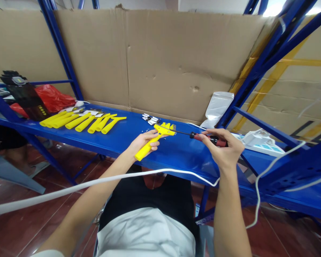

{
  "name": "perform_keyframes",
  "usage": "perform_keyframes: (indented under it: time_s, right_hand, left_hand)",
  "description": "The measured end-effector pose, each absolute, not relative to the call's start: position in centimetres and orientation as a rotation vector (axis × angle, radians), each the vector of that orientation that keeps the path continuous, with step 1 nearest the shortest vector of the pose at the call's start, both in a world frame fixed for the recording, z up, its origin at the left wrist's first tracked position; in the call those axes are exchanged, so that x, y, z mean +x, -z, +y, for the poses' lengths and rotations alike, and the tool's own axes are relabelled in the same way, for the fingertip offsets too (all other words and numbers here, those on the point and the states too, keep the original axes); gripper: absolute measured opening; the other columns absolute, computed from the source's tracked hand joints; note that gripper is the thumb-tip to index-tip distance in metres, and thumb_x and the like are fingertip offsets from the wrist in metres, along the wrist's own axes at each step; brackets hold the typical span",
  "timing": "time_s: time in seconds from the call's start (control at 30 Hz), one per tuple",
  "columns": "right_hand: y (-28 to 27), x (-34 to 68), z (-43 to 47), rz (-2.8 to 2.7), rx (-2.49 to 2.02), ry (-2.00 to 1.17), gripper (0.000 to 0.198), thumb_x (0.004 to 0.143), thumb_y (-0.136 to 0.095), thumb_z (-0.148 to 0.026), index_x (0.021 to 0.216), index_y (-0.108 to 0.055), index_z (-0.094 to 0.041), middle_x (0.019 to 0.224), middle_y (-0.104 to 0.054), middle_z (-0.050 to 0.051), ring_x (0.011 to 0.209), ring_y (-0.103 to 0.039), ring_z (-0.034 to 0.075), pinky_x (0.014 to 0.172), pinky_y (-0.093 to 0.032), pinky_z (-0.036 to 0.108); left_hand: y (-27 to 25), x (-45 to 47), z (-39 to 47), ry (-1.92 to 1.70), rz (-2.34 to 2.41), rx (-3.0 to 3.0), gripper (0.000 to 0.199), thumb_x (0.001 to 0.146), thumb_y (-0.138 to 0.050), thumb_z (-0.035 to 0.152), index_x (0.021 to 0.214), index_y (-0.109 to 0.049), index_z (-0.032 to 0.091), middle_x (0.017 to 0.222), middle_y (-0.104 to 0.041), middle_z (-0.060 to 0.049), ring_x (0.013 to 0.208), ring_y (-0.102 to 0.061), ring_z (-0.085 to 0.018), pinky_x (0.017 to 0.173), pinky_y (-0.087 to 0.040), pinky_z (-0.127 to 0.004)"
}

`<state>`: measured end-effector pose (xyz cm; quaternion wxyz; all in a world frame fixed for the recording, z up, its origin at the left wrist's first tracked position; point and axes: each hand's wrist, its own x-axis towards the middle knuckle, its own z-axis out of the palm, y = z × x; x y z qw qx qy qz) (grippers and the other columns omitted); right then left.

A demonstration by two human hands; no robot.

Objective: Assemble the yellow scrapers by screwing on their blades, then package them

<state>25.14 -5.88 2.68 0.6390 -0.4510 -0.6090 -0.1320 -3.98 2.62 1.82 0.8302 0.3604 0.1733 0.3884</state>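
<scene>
My left hand [144, 141] is closed round a yellow scraper [146, 150], its handle slanting down to the left and its wide head up. In my right hand [226, 148] is a screwdriver [216, 141] with a red and black handle. Its thin dark shaft points left, and the tip meets or overlaps the scraper's head; whether it sits in a screw is too small to tell. Just behind the scraper, several small black and white pieces [151, 119] lie on the blue shelf [117, 142]. A row of yellow scrapers [81, 121] rests farther left.
A dark bottle [28, 96] and a red plastic bag [55, 97] stand at the left end. Cardboard [176, 64] closes the back. At right are a clear plastic bag [218, 107] and a white plug [258, 137]. A white cable [104, 181] crosses in front of the shelf.
</scene>
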Motion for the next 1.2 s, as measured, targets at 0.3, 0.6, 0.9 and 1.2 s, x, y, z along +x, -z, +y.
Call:
perform_keyframes:
  time_s: [0.3, 0.6, 0.9, 1.2]
  right_hand:
    - [-2.69, 25.16, -5.95, -1.414, -1.029, 0.270, 0.021, 0.090, -0.097, -0.043, 0.100, -0.086, -0.027, 0.094, -0.088, 0.004, 0.082, -0.084, 0.027, 0.074, -0.070, 0.041]
    - [-2.56, 25.35, -5.74, -1.458, -1.003, 0.320, 0.022, 0.091, -0.097, -0.044, 0.099, -0.086, -0.026, 0.095, -0.088, 0.005, 0.083, -0.085, 0.027, 0.077, -0.072, 0.042]
    - [-2.53, 25.33, -5.58, -1.497, -0.959, 0.360, 0.019, 0.091, -0.097, -0.038, 0.102, -0.086, -0.026, 0.095, -0.088, 0.004, 0.081, -0.085, 0.026, 0.074, -0.070, 0.040]
    - [-2.50, 25.32, -5.69, -1.484, -0.964, 0.357, 0.019, 0.091, -0.098, -0.035, 0.103, -0.086, -0.026, 0.096, -0.088, 0.004, 0.083, -0.083, 0.025, 0.076, -0.067, 0.039]
  left_hand:
    - [-1.62, -3.76, 2.78, -0.873, 0.403, 0.813, 0.030, 0.101, -0.064, 0.004, 0.127, -0.062, 0.019, 0.122, -0.081, -0.015, 0.049, -0.053, -0.006, 0.047, -0.048, -0.019]
    - [-1.47, -3.42, 2.58, -0.939, 0.461, 0.906, 0.040, 0.093, -0.078, 0.007, 0.128, -0.060, 0.018, 0.110, -0.079, -0.009, 0.049, -0.056, -0.007, 0.048, -0.048, -0.023]
    - [-1.15, -3.48, 2.95, -0.903, 0.448, 0.921, 0.036, 0.094, -0.078, 0.009, 0.124, -0.062, 0.019, 0.119, -0.081, -0.013, 0.050, -0.056, -0.006, 0.049, -0.049, -0.023]
    - [-1.55, -3.49, 2.71, -0.886, 0.443, 0.886, 0.028, 0.100, -0.069, 0.006, 0.125, -0.062, 0.017, 0.125, -0.082, -0.018, 0.049, -0.055, -0.006, 0.049, -0.049, -0.022]
